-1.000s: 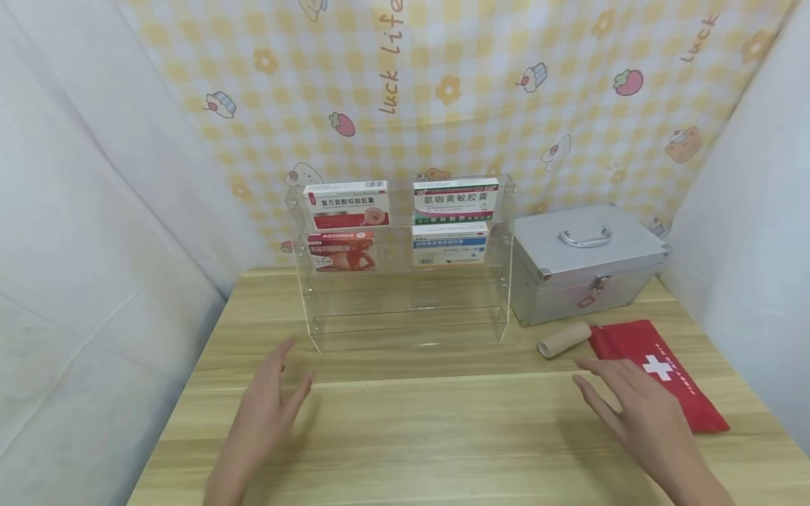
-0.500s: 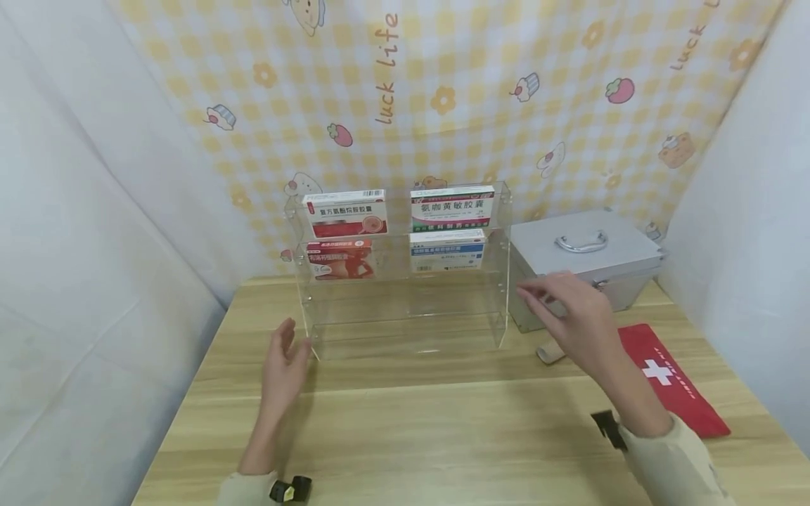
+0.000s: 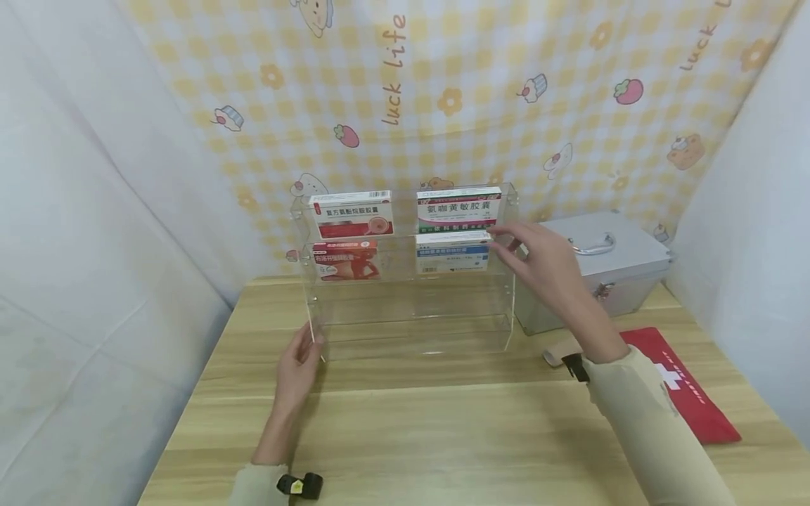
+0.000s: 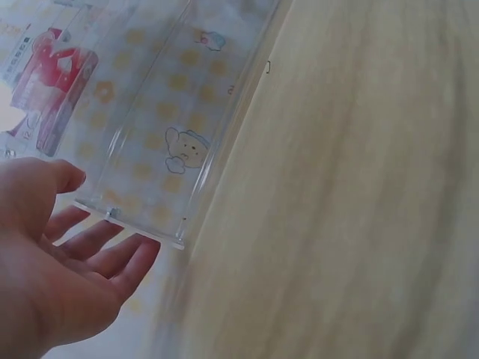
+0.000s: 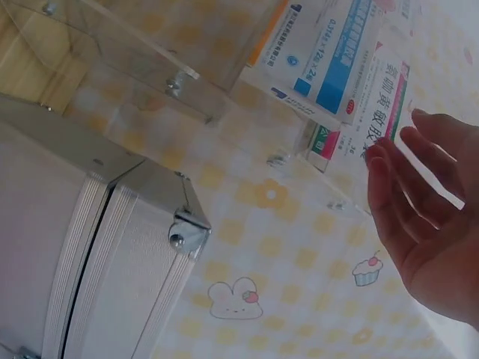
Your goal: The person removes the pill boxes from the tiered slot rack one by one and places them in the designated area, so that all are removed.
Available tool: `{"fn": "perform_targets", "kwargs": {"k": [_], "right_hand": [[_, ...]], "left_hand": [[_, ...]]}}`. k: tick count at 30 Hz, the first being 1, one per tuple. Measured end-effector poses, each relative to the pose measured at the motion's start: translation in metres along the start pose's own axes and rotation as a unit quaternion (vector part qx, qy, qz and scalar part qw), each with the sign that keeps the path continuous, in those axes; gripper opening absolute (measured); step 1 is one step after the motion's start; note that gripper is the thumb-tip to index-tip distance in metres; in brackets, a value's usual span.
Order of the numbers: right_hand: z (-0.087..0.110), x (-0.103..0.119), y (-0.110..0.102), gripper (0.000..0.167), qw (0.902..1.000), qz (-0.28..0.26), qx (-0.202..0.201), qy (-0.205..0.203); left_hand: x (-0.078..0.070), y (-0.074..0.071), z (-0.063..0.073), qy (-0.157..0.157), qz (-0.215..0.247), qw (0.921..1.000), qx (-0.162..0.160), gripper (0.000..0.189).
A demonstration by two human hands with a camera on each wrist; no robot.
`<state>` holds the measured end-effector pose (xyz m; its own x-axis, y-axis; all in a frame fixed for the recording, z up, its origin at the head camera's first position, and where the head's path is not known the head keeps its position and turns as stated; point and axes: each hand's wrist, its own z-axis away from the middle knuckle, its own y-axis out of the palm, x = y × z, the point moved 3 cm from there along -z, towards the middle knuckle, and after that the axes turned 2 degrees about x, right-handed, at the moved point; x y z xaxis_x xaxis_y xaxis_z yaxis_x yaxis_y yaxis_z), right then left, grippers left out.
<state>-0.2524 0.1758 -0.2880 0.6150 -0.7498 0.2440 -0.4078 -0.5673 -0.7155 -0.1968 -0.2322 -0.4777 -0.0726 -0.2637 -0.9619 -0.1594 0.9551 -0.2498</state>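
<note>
A clear acrylic tiered rack (image 3: 363,322) stands on the table with medicine boxes on its upper two tiers. At its lower left side panel, my left hand (image 3: 297,369) touches the edge with its fingertips, the thumb toward the front. My right hand (image 3: 545,261) reaches to the right end of the white-and-blue medicine box (image 3: 452,257), thumb and fingers apart around its corner. Above that box is a white medicine box with green and pink bands (image 3: 458,211). On the left are a white-and-red box (image 3: 352,218) and, below it, an orange-red box (image 3: 345,262).
A silver metal case (image 3: 588,232) stands right of the rack, behind my right forearm. A beige roll (image 3: 562,349) and a red first aid pouch (image 3: 702,407) lie in front of it, partly covered by the arm. A checked cloth (image 3: 380,140) hangs behind.
My right hand has risen from over the table near the pouch to the white-and-blue box. My left hand has moved slightly forward to the rack's left side. The boxes stay in place.
</note>
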Motion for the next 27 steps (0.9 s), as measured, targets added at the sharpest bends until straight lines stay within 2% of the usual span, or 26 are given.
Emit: {"fn": "perform_targets", "kwargs": {"k": [2, 8, 15, 22, 27], "right_hand": [[-0.004, -0.002, 0.004, 0.029, 0.9998, 0.010, 0.015, 0.009], [-0.009, -0.009, 0.013, 0.035, 0.9980, 0.033, 0.047, 0.025], [-0.017, -0.013, 0.018, 0.041, 0.9939, 0.039, 0.096, 0.037], [-0.020, -0.020, 0.021, 0.045, 0.9862, 0.011, 0.151, 0.068], [-0.020, -0.022, 0.020, 0.046, 0.9802, -0.025, 0.173, 0.093]], "left_hand": [[0.003, 0.000, 0.001, -0.004, 0.006, 1.0000, 0.006, 0.052], [0.009, 0.000, 0.000, 0.014, 0.034, 0.9991, 0.019, 0.056], [0.015, -0.001, 0.001, 0.023, 0.070, 0.9971, 0.017, 0.071], [0.019, -0.001, 0.001, 0.036, 0.075, 0.9961, 0.027, 0.074], [0.021, 0.000, 0.002, 0.019, 0.080, 0.9959, 0.038, 0.073]]}}
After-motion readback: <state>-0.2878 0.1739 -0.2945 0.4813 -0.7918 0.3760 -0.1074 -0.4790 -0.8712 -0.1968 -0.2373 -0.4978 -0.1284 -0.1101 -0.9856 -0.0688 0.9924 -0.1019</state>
